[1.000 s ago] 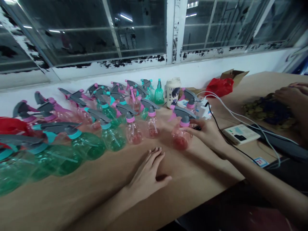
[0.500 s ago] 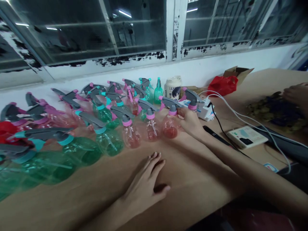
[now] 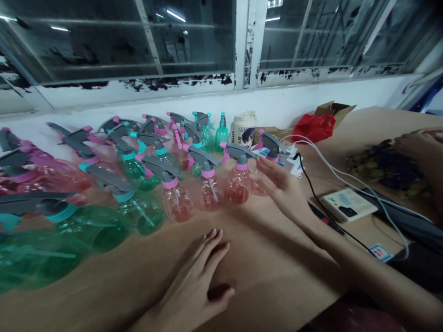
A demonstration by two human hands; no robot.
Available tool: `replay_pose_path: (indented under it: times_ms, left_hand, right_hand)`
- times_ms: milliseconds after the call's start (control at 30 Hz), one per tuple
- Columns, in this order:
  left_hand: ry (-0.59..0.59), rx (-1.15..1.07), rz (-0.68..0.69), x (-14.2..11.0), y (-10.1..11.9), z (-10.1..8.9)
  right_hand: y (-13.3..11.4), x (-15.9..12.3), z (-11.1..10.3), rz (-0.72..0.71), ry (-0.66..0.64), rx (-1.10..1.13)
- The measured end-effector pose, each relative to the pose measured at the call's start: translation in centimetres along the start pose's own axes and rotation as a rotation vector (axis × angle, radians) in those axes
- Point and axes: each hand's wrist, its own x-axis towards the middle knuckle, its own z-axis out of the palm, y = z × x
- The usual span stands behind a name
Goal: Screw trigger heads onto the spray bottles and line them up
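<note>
Clear spray bottles with grey trigger heads crowd the left and middle of the brown tabletop (image 3: 256,244). At the right end of the front row stands a pink spray bottle (image 3: 238,186), upright. My right hand (image 3: 282,186) is just right of it, fingers stretched out and holding nothing; whether a fingertip touches the bottle I cannot tell. Partly behind those fingers is another pink bottle with a pink collar (image 3: 272,156). My left hand (image 3: 199,272) rests open on the tabletop, below two pink bottles, thumb apart. A green spray bottle (image 3: 141,212) stands further left.
A paper cup (image 3: 243,127) stands by the wall beneath the windows. Right of it are a red plastic bag (image 3: 314,128), an open cardboard box (image 3: 335,111), white cables, and a phone (image 3: 349,204). Another person's hands (image 3: 420,143) are over a dark and yellowish pile (image 3: 387,168).
My right hand moved the pink spray bottle left, beside the other pink ones, then let go, its fingers straightening. My left hand stays open on the table. The view has shifted slightly.
</note>
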Motion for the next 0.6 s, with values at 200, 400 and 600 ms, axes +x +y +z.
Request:
replay_pose_path:
  times_ms: [200,400,600]
  left_hand:
    - [0.033,0.035,0.014,-0.6,-0.4,0.1]
    - [0.095,0.104,0.038,-0.8,-0.9,0.3]
    - [0.102,0.175,0.067,-0.7,-1.3,0.5]
  right_hand:
    - [0.3,-1.2,-4.9,0.039,0.237,-0.084]
    - [1.9,3.5,-5.5,0.06,0.186,-0.28]
    - [1.5,5.9,-3.1,0.01,0.178,-0.296]
